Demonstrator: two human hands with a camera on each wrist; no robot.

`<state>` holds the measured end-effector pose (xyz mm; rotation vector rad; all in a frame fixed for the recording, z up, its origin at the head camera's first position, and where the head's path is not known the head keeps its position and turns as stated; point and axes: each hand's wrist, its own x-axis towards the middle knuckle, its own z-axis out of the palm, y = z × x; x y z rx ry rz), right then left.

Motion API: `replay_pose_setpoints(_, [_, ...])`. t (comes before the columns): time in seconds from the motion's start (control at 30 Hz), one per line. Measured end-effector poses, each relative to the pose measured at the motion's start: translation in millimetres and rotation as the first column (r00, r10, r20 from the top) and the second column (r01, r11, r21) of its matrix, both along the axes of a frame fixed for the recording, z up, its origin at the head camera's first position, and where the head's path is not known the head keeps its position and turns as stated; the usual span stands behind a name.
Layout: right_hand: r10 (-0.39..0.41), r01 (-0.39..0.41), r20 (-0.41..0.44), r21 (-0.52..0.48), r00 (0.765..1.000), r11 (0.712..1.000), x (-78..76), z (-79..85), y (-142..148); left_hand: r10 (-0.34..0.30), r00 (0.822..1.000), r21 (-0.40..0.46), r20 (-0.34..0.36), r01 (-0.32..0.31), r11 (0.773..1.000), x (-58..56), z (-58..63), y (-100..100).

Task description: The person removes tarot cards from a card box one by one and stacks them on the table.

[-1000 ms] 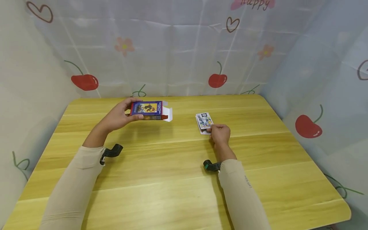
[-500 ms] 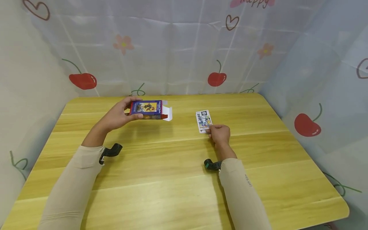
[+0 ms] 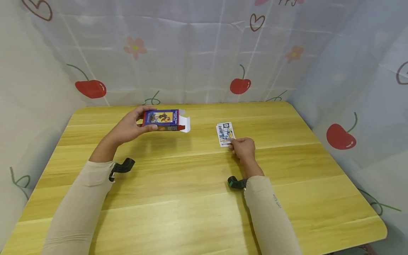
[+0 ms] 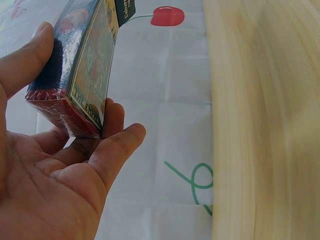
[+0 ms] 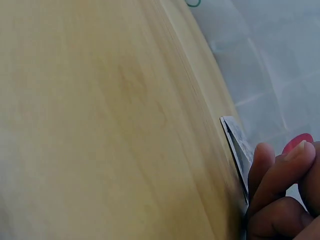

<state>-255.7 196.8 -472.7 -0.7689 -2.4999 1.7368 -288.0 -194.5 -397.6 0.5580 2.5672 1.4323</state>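
In the head view, two hands are seen over one table (image 3: pixel 178 212). One box (image 3: pixel 161 117) is gripped by the left hand (image 3: pixel 130 124) and held up off the table. Its big picture is turned up, and white flaps (image 3: pixel 184 124) are seen at its open right end. To the right, well apart from the box, a small pile of cards (image 3: pixel 225 132) is set on the table. At least two cards can be counted, but the full number cannot be told. The near right corner of the top card is pinched by the right hand (image 3: pixel 244 148). Two sleeves (image 3: pixel 76 205) are worn, and one black clip (image 3: pixel 125 165) is seen at each wrist. On the cloth (image 3: pixel 188 53), three cherries (image 3: pixel 240 86), two flowers (image 3: pixel 135 47) and three hearts (image 3: pixel 257 22) are shown, not all whole.

In the left wrist view, the one box is held between one thumb (image 4: pixel 31 60) and the fingers (image 4: pixel 122 142). It is covered in shiny wrap. One cherry and one green curl (image 4: pixel 200 177) are seen behind.

In the right wrist view, the cards are partly hidden by the bent fingers. One card is tilted up, and a gap is seen under it.
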Motion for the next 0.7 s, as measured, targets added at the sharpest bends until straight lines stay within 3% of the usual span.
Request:
replay_pose_setpoints(0.33, [0.082,-0.091,0.104,0.083,0.991,0.992,-2.2,1.6,5.9,-0.001,1.000,-0.007,-0.002,0.001,1.000,0.6,0.3,0.3])
replay_pose_setpoints(0.7, [0.109,-0.130,0.134,0.159,0.985,0.979,-4.0,5.3,6.4,0.000,1.000,-0.013,-0.007,0.000,1.000,1.3,1.7,1.5])
